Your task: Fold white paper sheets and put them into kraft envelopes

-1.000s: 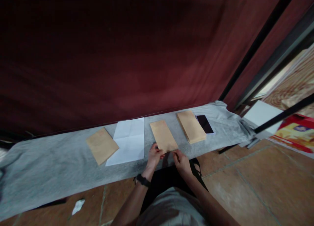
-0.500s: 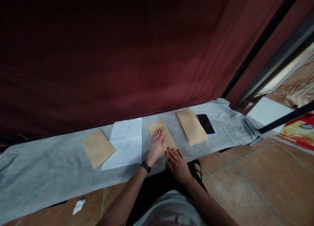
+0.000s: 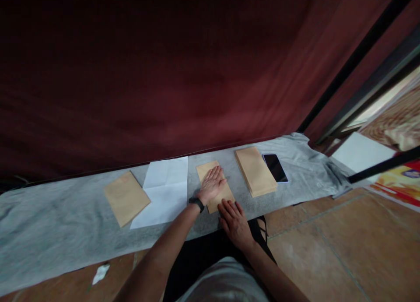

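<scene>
A brown paper envelope (image 3: 215, 204) lies flat on the grey cloth in front of me. Across its middle rests my left hand (image 3: 212, 183), fingers stretched out and a dark band on the wrist. My right hand (image 3: 235, 221) presses its fingertips on the envelope's near right edge, with the fingers extended. To the left, a white sheet of paper (image 3: 167, 194) with fold creases lies partly under another brown envelope (image 3: 126, 198). A stack of brown envelopes (image 3: 256, 170) sits to the right, beside a dark-screened phone (image 3: 276, 167).
The grey cloth (image 3: 65, 214) covers a long narrow surface against a dark red curtain (image 3: 210, 96). A black bar (image 3: 357, 61) and a white box (image 3: 362, 153) stand at the right. Below, a crumpled white scrap (image 3: 100, 273) lies on the tiled floor (image 3: 315, 245).
My left hand has slid slightly to the right and up across the envelope, its fingers now laid flatter. My right hand stays near the same edge. The view has shifted slightly.
</scene>
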Tool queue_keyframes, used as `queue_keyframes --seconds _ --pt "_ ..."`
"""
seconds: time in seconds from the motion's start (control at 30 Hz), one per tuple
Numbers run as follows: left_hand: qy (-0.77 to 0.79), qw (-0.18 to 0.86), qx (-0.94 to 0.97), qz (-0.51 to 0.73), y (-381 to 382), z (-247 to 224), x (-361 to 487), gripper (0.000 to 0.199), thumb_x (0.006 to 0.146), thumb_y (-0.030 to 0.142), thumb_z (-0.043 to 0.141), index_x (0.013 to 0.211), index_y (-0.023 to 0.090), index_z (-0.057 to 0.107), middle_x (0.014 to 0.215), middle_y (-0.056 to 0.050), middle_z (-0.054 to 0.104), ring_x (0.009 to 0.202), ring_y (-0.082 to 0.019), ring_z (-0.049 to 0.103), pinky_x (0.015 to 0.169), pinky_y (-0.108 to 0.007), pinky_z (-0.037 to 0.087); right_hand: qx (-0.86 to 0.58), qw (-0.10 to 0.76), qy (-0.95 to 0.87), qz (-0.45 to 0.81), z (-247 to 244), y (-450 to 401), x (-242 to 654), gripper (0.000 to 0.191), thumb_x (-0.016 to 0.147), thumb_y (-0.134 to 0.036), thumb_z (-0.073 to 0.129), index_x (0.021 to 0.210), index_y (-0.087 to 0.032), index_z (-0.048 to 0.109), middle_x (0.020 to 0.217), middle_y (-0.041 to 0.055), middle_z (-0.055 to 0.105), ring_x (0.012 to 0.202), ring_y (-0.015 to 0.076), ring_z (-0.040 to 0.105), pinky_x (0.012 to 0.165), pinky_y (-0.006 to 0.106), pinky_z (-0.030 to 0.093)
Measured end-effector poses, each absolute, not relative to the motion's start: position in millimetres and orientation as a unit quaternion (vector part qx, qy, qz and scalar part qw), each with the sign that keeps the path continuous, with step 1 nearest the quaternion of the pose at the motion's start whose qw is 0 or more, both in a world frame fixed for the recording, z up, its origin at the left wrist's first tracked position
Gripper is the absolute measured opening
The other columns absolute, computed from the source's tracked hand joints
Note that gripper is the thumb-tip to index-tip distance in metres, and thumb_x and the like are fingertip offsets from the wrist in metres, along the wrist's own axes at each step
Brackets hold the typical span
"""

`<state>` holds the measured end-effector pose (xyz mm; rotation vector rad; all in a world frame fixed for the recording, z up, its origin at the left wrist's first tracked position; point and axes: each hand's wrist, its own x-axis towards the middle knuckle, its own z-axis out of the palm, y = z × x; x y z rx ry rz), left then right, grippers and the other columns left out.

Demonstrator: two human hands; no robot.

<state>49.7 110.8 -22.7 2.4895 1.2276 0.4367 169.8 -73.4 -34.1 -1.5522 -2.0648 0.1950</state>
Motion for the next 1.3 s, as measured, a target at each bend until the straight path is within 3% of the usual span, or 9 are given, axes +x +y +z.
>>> queue_keyframes --seconds 0.33,0.57,0.73,1.0,1.3 --pt "0.380 0.241 0.879 0.160 60.3 -19.3 41.8 0.057 0.101 0.042 0.040 0.152 0.017 0.041 0.161 -0.011 0.036 0.152 -0.021 0.027 0.127 -0.043 0.014 -0.570 0.289 -0.766 0.075 -38.8 -72.3 171.0 0.037 0.100 -0.026 0.051 0.136 -0.023 0.060 0.142 0.0091 0.061 0.138 0.0267 0.049 0.119 0.051 0.031" --pt "0.357 0.296 0.870 0.165 29.0 -8.5 32.0 0.055 0.101 0.039 0.043 0.152 0.019 0.042 0.161 -0.009 0.038 0.151 -0.018 0.029 0.127 -0.039 0.015 -0.552 0.297 -0.773 0.096 -40.0 -72.1 174.8 0.037 0.098 -0.024 0.051 0.134 -0.021 0.059 0.133 0.0100 0.066 0.133 0.0252 0.054 0.119 0.051 0.033" --pt "0.354 0.291 0.876 0.151 12.6 -10.8 23.9 0.063 0.099 0.044 0.048 0.154 0.016 0.037 0.162 -0.013 0.033 0.153 -0.022 0.025 0.127 -0.040 0.014 -0.540 0.299 -0.781 0.091 -46.2 -74.0 180.9 0.044 0.096 -0.015 0.044 0.139 -0.017 0.056 0.145 0.0132 0.057 0.141 0.0251 0.045 0.120 0.052 0.032" --pt "0.387 0.278 0.869 0.132 -16.3 -8.9 11.3 0.076 0.094 0.055 0.055 0.155 0.013 0.035 0.165 -0.016 0.025 0.155 -0.028 0.015 0.126 -0.045 0.010 -0.528 0.312 -0.781 0.119 -50.3 -74.3 187.9 0.058 0.091 -0.010 0.041 0.147 -0.021 0.048 0.152 0.0114 0.051 0.144 0.0234 0.041 0.119 0.051 0.032" --pt "0.352 0.310 0.862 0.193 -30.1 -13.4 -7.3 0.076 0.086 0.046 0.070 0.151 0.016 0.043 0.163 -0.017 0.031 0.154 -0.032 0.019 0.126 -0.048 0.009 -0.522 0.359 -0.757 0.155 -45.7 -72.6 186.9 0.039 0.102 -0.020 0.035 0.133 -0.021 0.057 0.139 0.0112 0.061 0.136 0.0217 0.049 0.117 0.049 0.034"
